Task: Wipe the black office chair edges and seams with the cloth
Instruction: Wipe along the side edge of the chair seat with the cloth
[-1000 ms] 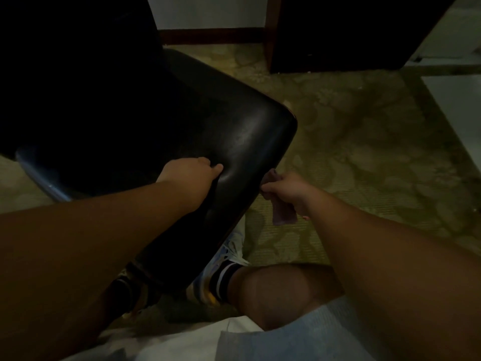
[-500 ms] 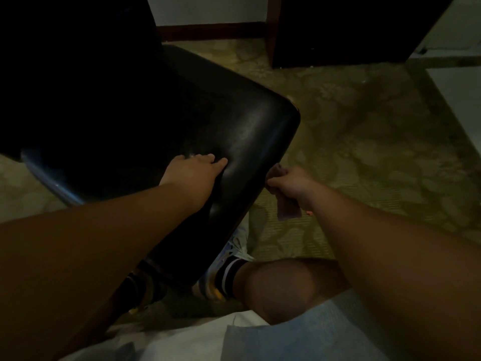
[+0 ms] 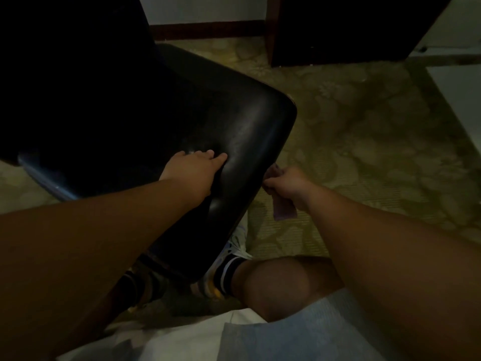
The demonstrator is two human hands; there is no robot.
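Fingers of the right hand are curled round the cloth, a small purplish piece bunched in the fist, with a loose tail hanging toward 6 o'clock below the knuckles. The fist sits against the side edge of the black office chair, at about 3 o'clock from the seat's middle, where the padded top rolls over into the side wall. Whether the cloth actually touches the edge I cannot tell; the light is too dim.

Fingers of the left hand lie straight and spread on the seat's upper face, pointing toward 1 o'clock, pressing down and holding nothing.

Against the picture from a second ago, the right fist has crept a little along the edge toward 12 o'clock, nearer the rounded front corner, while the left hand has kept its place on the seat. That reads as one slow wiping pass up the right edge with the chair steadied, so the task looks to be mid-stroke, not near its end: the corner at 1 o'clock, the far edge and the dark backrest at 10 o'clock all appear still to be reached.

Beyond the hands lie a patterned carpet, a bare knee and a striped sock with a shoe under the seat at 6 o'clock.
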